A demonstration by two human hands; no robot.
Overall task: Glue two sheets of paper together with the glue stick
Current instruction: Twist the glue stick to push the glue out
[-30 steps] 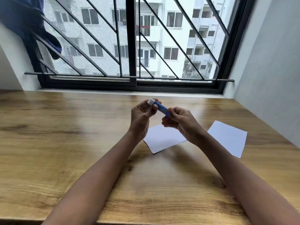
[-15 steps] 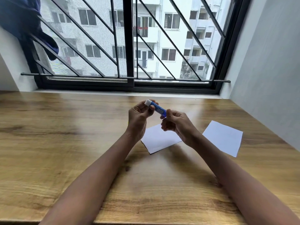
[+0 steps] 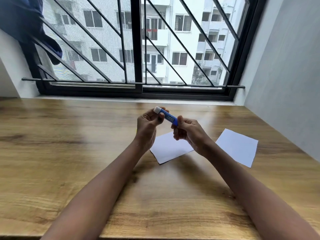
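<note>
A person's two bare forearms reach forward over a wooden desk (image 3: 69,153) with a smooth, warm brown surface and streaky darker grain. Both hands are raised above the desk and meet around a small glue stick (image 3: 167,116), a slim blue plastic cylinder with a white end. The stick is tilted, its white end pointing up and to the left, towards the window.

The left hand (image 3: 147,126) has its fingers curled, and the thumb and fingertips pinch the stick just below the white end. The right hand (image 3: 188,132) is curled round the lower blue end, which is hidden inside its grip. Whether the white end is a cap or a twist base cannot be told.

Two flat, matte, rectangular sheets of white paper lie on the desk. The nearer white sheet (image 3: 170,149) sits below and just behind the hands, partly covered by them, one corner pointing towards the person, with a thin dark shadow along its near edges. The second white sheet (image 3: 237,147) lies to its right, apart from the first and turned at an angle.

Behind the desk is a wide window with a black metal frame (image 3: 136,49) and slanting black bars. Through it shows a pale apartment building (image 3: 181,40) with many small windows. A dark blue cloth (image 3: 26,23) hangs over the bars at the upper left. A plain grey wall (image 3: 285,75) runs along the right side.
</note>
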